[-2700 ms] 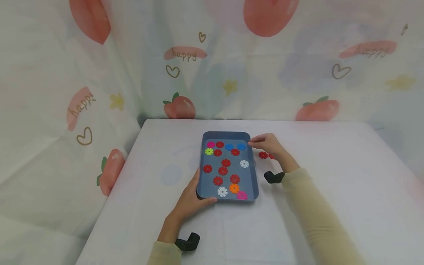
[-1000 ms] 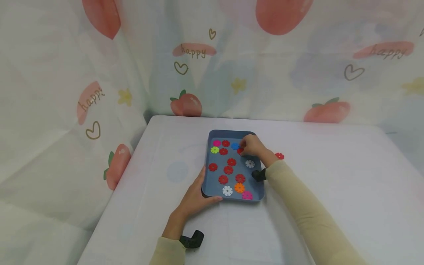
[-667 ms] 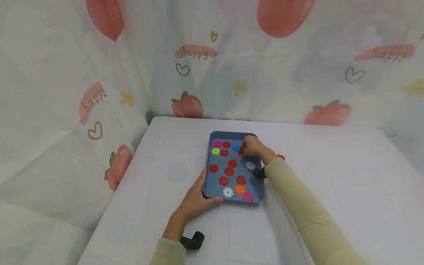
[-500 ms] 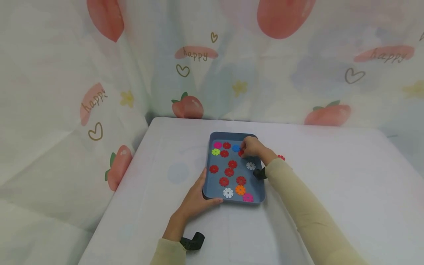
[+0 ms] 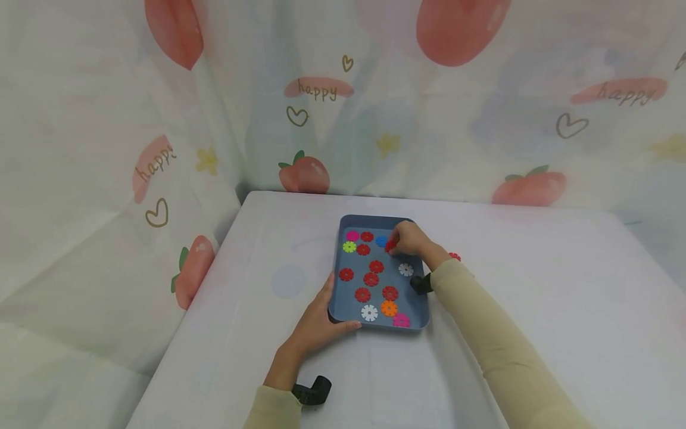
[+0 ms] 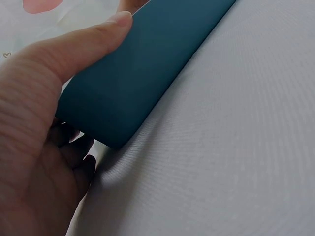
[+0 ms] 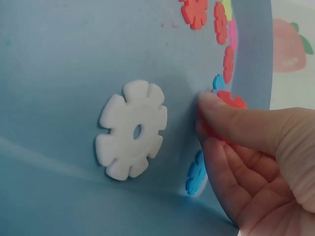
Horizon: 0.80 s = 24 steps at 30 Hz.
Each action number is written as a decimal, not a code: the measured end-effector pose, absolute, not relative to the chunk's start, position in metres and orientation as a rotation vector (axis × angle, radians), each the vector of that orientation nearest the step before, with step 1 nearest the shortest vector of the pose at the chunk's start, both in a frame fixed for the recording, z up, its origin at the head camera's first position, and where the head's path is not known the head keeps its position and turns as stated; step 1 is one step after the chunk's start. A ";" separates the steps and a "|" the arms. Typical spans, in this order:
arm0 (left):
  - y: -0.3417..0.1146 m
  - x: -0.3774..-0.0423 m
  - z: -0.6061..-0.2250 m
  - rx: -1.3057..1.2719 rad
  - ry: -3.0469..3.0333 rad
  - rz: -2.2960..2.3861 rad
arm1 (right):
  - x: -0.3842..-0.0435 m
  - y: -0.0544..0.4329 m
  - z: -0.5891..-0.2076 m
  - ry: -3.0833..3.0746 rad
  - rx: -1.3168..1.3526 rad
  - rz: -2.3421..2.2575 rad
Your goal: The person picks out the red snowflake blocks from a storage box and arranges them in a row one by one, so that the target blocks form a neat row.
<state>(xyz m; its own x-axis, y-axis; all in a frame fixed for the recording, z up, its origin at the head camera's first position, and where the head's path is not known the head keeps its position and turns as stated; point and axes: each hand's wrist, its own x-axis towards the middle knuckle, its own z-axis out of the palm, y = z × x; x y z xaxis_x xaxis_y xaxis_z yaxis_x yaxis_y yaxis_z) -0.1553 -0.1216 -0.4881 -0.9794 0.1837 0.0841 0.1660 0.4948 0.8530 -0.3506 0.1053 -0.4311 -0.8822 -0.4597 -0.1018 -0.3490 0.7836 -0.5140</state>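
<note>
A blue-grey tray holds several notched flower-shaped plastic discs, among them a white disc, an orange disc and a lime disc. My left hand grips the tray's near-left corner; in the left wrist view the thumb lies along the rim and the other fingers are partly hidden behind the corner. Inside the far-right part of the tray, my right hand pinches a red disc between thumb and fingers. Below that hand in the right wrist view is a blue disc.
Another red disc lies on the white tabletop, right of the tray and partly behind the right wrist. A patterned curtain stands along the table's far edge. Each wrist carries a black camera mount, such as the left mount.
From the tray's far-right rim, my right hand has moved left and inward over the red disc. Lately it stays nearly still there. The left hand keeps its grip; the head view has shifted slightly.
</note>
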 end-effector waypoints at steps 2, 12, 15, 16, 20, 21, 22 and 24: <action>-0.121 -0.155 -0.489 0.321 2.700 1.538 | -0.351 0.107 -0.431 2.750 -0.663 -0.757; -0.122 -0.154 -0.487 0.302 2.698 1.526 | -0.348 0.115 -0.423 2.613 -0.501 -1.034; -0.121 -0.154 -0.486 0.307 2.702 1.532 | -0.343 0.120 -0.418 2.569 -0.425 -1.105; -0.121 -0.154 -0.487 0.305 2.703 1.531 | -0.342 0.122 -0.417 2.558 -0.407 -1.127; -0.120 -0.154 -0.487 0.300 2.699 1.526 | -0.339 0.135 -0.414 2.545 -0.400 -1.169; -0.120 -0.154 -0.487 0.295 2.699 1.522 | -0.339 0.138 -0.414 2.538 -0.394 -1.181; -0.119 -0.154 -0.487 0.287 2.697 1.519 | -0.338 0.141 -0.414 2.533 -0.381 -1.193; -0.119 -0.154 -0.487 0.281 2.700 1.513 | -0.337 0.148 -0.414 2.519 -0.364 -1.211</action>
<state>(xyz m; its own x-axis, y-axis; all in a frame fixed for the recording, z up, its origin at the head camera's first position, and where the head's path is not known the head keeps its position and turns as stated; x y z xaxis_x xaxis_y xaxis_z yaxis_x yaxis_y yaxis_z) -0.1536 -0.1193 -0.4871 -0.9830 0.1739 0.0583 0.1405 0.5097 0.8488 -0.3366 0.1476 -0.4138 -0.9159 -0.3613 -0.1750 -0.0889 0.6076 -0.7893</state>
